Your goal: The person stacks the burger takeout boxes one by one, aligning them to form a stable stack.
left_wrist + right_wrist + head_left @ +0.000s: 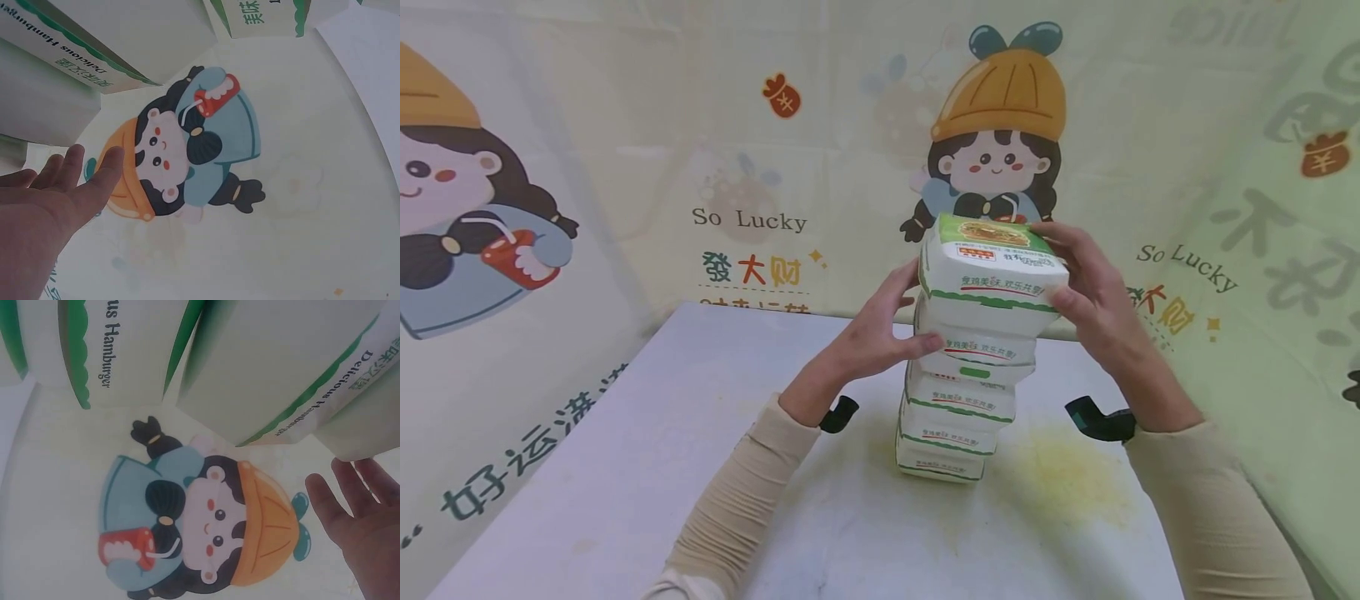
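Note:
Several white-and-green paper hamburger boxes [955, 398] stand in a tall, uneven stack that leans right toward its top. The top box [992, 279] has a green lid with a burger picture. My right hand [1101, 304] holds this top box at its right side, thumb at the front corner and fingers behind along the upper edge. On the left side of the stack, my left hand [876, 333] spreads its fairly straight fingers, with the thumb reaching across the front of the box below. Green-edged box walls [81, 62] fill the top of the left wrist view.
The stack stands on a white table [715, 433] with a yellowish stain [1067, 475] to its right. Behind the table hangs a printed cloth [850, 167] with cartoon figures and lettering. A black wrist mount [1101, 419] sticks out from the right sleeve.

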Demonstrator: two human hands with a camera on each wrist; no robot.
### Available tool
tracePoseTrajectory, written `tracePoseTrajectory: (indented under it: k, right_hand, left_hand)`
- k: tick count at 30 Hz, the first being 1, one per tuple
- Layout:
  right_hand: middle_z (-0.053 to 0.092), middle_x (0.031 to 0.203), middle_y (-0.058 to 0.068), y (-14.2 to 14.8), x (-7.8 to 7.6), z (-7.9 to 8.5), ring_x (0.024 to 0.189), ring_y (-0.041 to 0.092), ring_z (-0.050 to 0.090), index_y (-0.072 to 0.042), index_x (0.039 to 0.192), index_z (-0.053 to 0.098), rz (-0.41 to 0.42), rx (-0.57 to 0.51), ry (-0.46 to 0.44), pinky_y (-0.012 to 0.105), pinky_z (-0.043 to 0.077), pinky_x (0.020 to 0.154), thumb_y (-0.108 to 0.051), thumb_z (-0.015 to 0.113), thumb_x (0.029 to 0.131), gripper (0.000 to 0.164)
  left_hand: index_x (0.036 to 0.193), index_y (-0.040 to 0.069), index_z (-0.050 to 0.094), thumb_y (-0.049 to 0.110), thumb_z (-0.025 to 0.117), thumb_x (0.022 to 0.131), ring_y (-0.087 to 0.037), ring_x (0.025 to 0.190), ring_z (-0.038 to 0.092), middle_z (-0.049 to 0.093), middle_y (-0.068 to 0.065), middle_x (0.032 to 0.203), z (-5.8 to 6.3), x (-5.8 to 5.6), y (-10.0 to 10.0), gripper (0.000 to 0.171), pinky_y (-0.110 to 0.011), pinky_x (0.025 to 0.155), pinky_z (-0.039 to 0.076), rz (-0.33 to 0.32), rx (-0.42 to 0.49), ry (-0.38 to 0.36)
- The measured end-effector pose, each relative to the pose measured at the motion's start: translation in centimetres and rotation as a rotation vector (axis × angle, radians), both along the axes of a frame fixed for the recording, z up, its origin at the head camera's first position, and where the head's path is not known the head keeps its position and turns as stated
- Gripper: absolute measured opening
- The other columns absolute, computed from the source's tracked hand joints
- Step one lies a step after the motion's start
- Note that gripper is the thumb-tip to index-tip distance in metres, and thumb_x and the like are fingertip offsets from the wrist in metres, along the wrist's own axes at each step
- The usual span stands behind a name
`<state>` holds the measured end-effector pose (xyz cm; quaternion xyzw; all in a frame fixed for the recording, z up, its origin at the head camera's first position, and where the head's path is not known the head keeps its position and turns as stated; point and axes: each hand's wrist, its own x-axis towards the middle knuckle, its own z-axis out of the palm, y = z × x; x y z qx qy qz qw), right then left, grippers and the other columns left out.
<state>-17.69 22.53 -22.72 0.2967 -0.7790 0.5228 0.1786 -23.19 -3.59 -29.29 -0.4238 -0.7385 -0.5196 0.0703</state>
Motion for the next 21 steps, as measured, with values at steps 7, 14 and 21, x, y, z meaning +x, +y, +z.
tracePoseTrajectory:
  k: [7,14,21]
  right_hand:
    - [0.038,0.155,0.001,0.10,-0.01,-0.19,0.135,0.030,0.041,-0.021,0.150,0.037,0.032,-0.043,-0.006,0.025,0.050,0.098,-0.033,0.058,0.092,0.063]
    - [0.033,0.157,0.002,0.22,-0.18,-0.33,0.143,0.029,0.031,-0.023,0.152,0.034,0.043,-0.083,-0.045,0.053,0.037,0.109,-0.041,0.059,0.092,0.068]
    - [0.035,0.156,-0.001,0.17,-0.50,-0.37,0.143,0.028,0.032,-0.026,0.151,0.036,0.020,-0.095,-0.052,0.055,0.033,0.108,-0.039,0.060,0.091,0.065]
  left_hand:
    - [0.158,0.023,0.019,0.065,0.066,0.080,-0.014,0.144,0.029,0.031,0.001,0.157,0.14,0.12,-0.09,0.101,-0.053,0.114,0.034,0.001,0.008,-0.008]
    - [0.158,0.022,0.020,0.075,0.063,0.076,-0.013,0.144,0.029,0.031,0.002,0.157,0.22,-0.01,-0.19,0.106,-0.049,0.114,0.034,0.008,0.006,-0.010]
    - [0.158,0.025,0.018,0.077,0.062,0.075,-0.012,0.143,0.030,0.031,0.004,0.156,0.20,-0.20,-0.50,0.108,-0.052,0.114,0.034,0.018,0.017,-0.018]
